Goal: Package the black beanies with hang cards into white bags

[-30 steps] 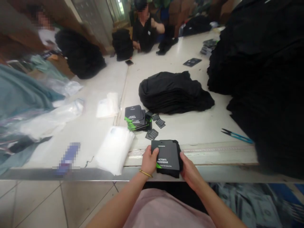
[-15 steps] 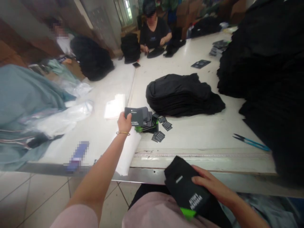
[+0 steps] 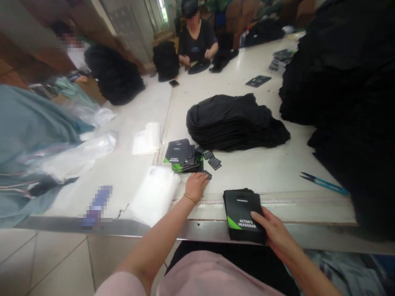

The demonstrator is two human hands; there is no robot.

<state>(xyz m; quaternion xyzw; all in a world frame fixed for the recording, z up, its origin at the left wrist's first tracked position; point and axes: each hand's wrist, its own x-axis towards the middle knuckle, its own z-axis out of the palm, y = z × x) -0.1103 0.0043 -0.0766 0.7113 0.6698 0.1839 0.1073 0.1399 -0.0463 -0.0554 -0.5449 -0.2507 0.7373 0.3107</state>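
At the far left, the worktop (image 3: 262,172) is being covered by a heap of teal cloth (image 3: 27,123), with clear plastic bags (image 3: 70,158) being spread just beside it. Nearer the front edge, a white bag stack (image 3: 154,193) is being left lying flat. Just behind it, a card stack (image 3: 182,154) printed in black and green is being kept fanned, and small tags (image 3: 212,160) are being left scattered at its right side.

The left hand (image 3: 196,185) is being rested on the worktop just in front of the card stack. Its fingers are being bent down onto one of the small tags, but it cannot be told whether that tag is being pinched.

To the right, a carded pack (image 3: 242,213) of black fabric is being laid at the front edge of the worktop, with its near end overhanging the edge. It is being held at its near right corner by the right hand (image 3: 274,234), with the fingers laid over the top and the thumb apparently beneath.

Behind the carded pack, well apart from it, a folded black pile (image 3: 234,121) is being kept in the middle of the worktop. At the far end, a person (image 3: 197,41) in black is being seen at work with dark fabric. Further right, blue-handled snips (image 3: 324,183) are being left flat on the worktop, just beside a tall black heap (image 3: 345,102) by which the right side is being filled.
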